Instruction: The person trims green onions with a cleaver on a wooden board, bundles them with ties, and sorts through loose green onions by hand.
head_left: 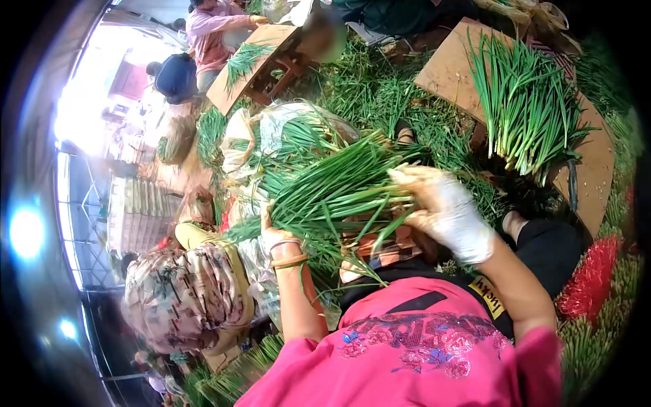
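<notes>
A large bunch of green chives [332,186] is held across my lap between both hands, its leaf tips fanning out and some blades hanging loose. My left hand [272,234], with bands on its wrist, grips the bunch from the left and below; most of its fingers are hidden behind the leaves. My right hand [444,210], in a whitish glove, closes on the stalk ends at the right. Below the bunch, more loose blades hang over my lap.
A wooden board [447,71] at the right bears a pile of chives [525,102]. Open plastic sacks [271,129] of chives stand ahead. Red ties [591,278] lie at my right. A person in patterned clothing [186,298] sits close at left; others work farther back. Cut greens cover the floor.
</notes>
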Available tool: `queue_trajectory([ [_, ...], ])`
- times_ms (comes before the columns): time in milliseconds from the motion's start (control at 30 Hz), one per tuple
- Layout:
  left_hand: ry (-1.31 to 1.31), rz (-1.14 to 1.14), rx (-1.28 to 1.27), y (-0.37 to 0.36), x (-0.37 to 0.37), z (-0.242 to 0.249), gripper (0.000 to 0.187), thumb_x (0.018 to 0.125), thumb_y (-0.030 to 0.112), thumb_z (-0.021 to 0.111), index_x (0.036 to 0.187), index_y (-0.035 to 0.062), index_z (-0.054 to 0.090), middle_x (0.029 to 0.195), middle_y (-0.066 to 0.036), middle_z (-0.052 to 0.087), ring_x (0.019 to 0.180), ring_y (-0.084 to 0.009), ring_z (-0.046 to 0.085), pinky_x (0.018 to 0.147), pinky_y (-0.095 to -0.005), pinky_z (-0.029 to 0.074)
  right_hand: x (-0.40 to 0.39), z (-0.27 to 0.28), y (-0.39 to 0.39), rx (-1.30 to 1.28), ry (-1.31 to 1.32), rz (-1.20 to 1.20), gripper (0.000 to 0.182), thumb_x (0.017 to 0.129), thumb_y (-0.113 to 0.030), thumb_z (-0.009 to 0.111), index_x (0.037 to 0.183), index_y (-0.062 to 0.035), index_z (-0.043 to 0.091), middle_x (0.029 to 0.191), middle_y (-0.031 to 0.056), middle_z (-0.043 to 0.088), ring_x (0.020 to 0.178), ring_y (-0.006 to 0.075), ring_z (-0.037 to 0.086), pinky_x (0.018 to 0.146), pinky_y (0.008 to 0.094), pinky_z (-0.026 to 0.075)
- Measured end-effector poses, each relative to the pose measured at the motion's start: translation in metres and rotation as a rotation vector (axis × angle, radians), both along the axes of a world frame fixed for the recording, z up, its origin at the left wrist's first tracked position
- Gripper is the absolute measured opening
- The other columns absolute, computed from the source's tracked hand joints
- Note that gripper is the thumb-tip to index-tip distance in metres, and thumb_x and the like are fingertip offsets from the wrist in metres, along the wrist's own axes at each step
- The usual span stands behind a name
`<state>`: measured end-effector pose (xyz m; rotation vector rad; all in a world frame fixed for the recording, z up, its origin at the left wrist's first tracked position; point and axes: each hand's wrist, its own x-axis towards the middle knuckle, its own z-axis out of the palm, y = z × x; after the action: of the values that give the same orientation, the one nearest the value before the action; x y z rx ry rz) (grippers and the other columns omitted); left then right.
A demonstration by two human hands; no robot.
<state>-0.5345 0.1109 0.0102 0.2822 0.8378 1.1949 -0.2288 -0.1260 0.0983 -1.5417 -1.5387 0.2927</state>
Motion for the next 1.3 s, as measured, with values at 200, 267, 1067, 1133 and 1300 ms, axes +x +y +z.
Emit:
queue_trajectory([
  [200,-0.155,-0.035,0.202,-0.017,0.037,0.028,0.027,0.088,0.021,0.057,0.114,0.0140,0.059,0.078,0.002,0.062,0.083,-0.0199,0.057,0.084,-0.0468,0.048,-0.086,-0.080,0.067,0.294,-0.625,0.339,0.041,0.078,-0.024,0.054,0.116,-0.0098,0.055,0.113,0.0089,0.057,0.109,0.0238,0.053,0.080,0.0350,0.046],
  [267,-0.144,-0.017,0.180,-0.007,0.026,0.015,0.026,0.088,0.023,0.057,0.113,0.0146,0.059,0.077,0.003,0.061,0.081,-0.0196,0.057,0.082,-0.0469,0.049,-0.058,-0.080,0.043,0.035,-0.606,0.452,0.010,0.072,-0.021,0.057,0.069,-0.0119,0.059,0.070,0.0033,0.057,0.072,0.0209,0.062,0.056,0.0319,0.049],
  [1067,-0.251,-0.133,0.313,-0.015,-0.015,0.013,0.013,0.089,0.018,0.056,0.098,0.0086,0.059,0.072,0.001,0.055,0.071,-0.0152,0.054,0.072,-0.0332,0.049,0.016,-0.060,-0.012,-0.327,-0.356,-0.083,0.036,0.078,-0.037,0.063,0.095,-0.0059,0.063,0.084,0.0099,0.060,0.082,0.0239,0.062,0.066,0.0363,0.050],
  [1133,-0.306,-0.156,0.295,-0.033,0.009,0.036,0.011,0.090,0.018,0.056,0.091,0.0079,0.057,0.068,0.001,0.051,0.066,-0.0141,0.050,0.067,-0.0292,0.045,-0.006,-0.077,0.010,-0.226,-0.286,-0.246,0.054,0.071,-0.048,0.066,0.099,-0.0026,0.058,0.083,0.0122,0.059,0.084,0.0253,0.061,0.071,0.0347,0.049],
  [1300,-0.322,-0.294,0.432,-0.035,0.008,0.047,0.012,0.090,0.019,0.055,0.085,0.0078,0.052,0.064,0.003,0.048,0.060,-0.0126,0.046,0.064,-0.0276,0.043,0.002,-0.147,0.022,-0.569,-0.363,-0.093,0.015,0.080,-0.023,0.055,0.082,-0.0091,0.062,0.082,0.0099,0.066,0.071,0.0292,0.065,0.060,0.0427,0.051],
])
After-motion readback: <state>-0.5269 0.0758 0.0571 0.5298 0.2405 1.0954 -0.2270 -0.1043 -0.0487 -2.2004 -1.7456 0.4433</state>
